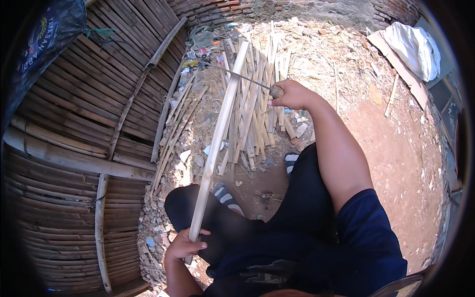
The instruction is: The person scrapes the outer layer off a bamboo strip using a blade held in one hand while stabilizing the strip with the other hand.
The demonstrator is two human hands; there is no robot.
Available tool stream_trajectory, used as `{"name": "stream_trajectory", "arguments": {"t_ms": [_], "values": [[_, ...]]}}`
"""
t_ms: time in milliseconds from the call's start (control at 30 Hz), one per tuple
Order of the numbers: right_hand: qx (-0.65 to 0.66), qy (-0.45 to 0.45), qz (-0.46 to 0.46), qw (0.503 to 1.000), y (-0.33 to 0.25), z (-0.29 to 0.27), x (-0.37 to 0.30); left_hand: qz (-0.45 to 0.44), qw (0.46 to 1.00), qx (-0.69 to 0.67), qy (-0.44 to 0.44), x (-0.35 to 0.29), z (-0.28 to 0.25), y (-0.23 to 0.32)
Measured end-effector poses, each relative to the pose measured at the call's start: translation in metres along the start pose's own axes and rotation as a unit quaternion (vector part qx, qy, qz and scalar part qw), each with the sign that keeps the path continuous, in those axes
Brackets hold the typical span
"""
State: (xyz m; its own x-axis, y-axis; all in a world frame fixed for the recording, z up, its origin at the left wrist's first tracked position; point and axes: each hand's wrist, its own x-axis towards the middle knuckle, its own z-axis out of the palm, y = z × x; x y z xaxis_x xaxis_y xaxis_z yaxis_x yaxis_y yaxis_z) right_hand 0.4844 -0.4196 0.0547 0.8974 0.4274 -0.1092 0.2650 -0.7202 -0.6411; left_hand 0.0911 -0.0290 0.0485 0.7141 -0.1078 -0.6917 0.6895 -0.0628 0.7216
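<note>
Down by the left knee [184,204], the left hand [184,246] is gripping a long bamboo strip [216,133]'s near end. Farther out, I'm seeing the right hand [292,95] clutching a knife [256,82], blade crossing the strip, slats [250,121] lying heaped below.

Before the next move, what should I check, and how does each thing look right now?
1. Left hand gripping the pale strip: ok, near its lower end.
2. Right hand closed around the handle: ok.
3. Left hand away from the blade: ok.
4. Blade cutting into the strip: cannot tell.
5. Ground ahead uncluttered: not ok, loose strips lie there.
</note>
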Motion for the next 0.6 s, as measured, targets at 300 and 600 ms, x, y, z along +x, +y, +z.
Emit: {"name": "stream_trajectory", "arguments": {"t_ms": [300, 600], "values": [[-0.152, -0.116, -0.229, 0.954, -0.071, 0.024, -0.043, -0.003, 0.999, 0.047, 0.009, 0.001, 0.005, 0.0], [-0.035, 0.08, 0.067, 0.994, 0.011, -0.001, 0.0, -0.017, 0.999, 0.036, 0.004, 0.003, 0.008, 0.008]]}}
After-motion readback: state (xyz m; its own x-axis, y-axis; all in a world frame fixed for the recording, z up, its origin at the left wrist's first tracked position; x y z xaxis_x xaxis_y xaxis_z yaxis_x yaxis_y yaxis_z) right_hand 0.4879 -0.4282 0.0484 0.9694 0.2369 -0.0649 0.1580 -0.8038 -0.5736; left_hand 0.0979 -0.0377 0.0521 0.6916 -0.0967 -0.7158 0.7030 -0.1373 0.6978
